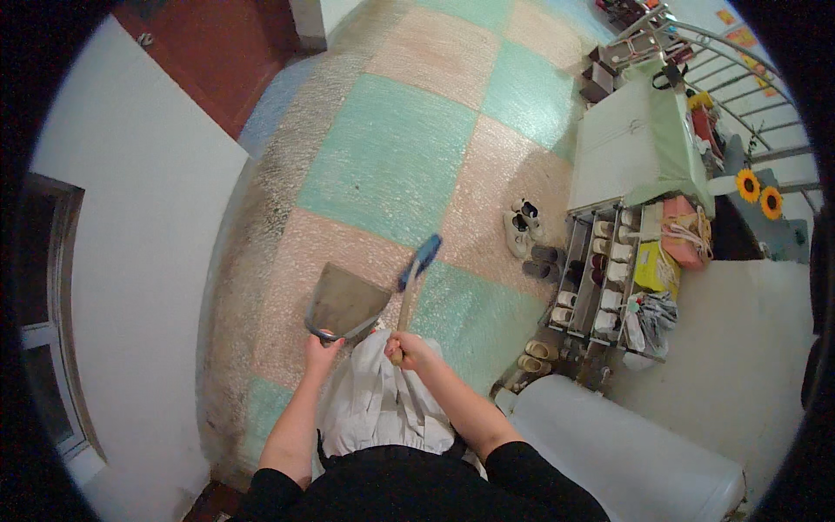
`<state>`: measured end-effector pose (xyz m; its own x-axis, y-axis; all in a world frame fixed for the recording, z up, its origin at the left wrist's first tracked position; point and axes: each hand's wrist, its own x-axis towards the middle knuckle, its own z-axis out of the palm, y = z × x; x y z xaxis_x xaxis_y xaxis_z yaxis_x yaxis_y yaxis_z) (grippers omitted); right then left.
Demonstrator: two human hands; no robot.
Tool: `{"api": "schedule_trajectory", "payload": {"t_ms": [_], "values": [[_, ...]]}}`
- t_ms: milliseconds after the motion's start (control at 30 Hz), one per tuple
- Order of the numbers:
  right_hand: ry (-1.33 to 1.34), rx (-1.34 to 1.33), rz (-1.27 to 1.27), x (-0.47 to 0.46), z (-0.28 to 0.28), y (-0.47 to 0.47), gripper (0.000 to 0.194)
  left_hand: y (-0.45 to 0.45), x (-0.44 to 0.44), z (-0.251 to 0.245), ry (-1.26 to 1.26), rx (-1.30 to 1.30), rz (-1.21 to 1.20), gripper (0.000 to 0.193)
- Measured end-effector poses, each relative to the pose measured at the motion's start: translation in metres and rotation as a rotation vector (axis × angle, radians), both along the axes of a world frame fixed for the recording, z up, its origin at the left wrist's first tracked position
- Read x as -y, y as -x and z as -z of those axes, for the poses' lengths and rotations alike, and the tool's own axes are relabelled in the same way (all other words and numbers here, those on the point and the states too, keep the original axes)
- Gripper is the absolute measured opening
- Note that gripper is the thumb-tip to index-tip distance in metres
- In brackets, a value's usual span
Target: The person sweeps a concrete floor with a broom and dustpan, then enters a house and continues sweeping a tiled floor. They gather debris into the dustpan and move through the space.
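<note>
My left hand (322,348) grips the near rim of a grey-brown dustpan (349,299), whose wide edge points away to the right. In my right hand (406,350) is the wooden handle (407,303) of a broom, its end showing just below my fist. The broom's blue head (421,262) lies beyond and to the right of the dustpan, close to its edge but apart from it. Whether the pan touches the floor I cannot tell. Both tools are over the pink and green checkered floor (391,156).
At the right stand white sneakers (520,231), dark slippers (543,261) and a shoe rack (577,280) beside a white cabinet (607,147). Tan clogs (536,357) sit near a large pale cylinder (620,444). A white wall (150,215) and red-brown door (222,59) bound the left.
</note>
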<state>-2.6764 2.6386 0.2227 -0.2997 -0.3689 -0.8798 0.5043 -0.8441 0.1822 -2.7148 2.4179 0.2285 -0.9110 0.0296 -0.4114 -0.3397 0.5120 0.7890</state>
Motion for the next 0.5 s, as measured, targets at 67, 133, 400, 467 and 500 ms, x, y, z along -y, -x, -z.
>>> {"api": "schedule_trajectory", "payload": {"t_ms": [67, 133, 400, 467, 500], "values": [[0.008, -0.062, -0.027, -0.008, -0.005, 0.020, 0.014, -0.001, 0.004, -0.007, 0.010, -0.050, -0.023, 0.026], [0.061, -0.026, 0.023, -0.019, -0.014, 0.027, 0.013, -0.004, 0.011, -0.007, -0.010, -0.025, -0.055, 0.027], [-0.413, -0.276, -0.821, -0.019, -0.062, 0.002, 0.021, -0.005, 0.044, 0.029, 0.043, 0.027, -0.088, 0.034], [-0.296, -0.353, -0.766, -0.016, -0.051, 0.022, 0.021, -0.006, 0.043, 0.032, 0.127, -0.013, -0.035, 0.037], [-0.269, -0.350, -0.766, -0.017, -0.041, 0.038, 0.021, -0.005, 0.042, 0.033, 0.176, -0.044, -0.011, 0.039]]}}
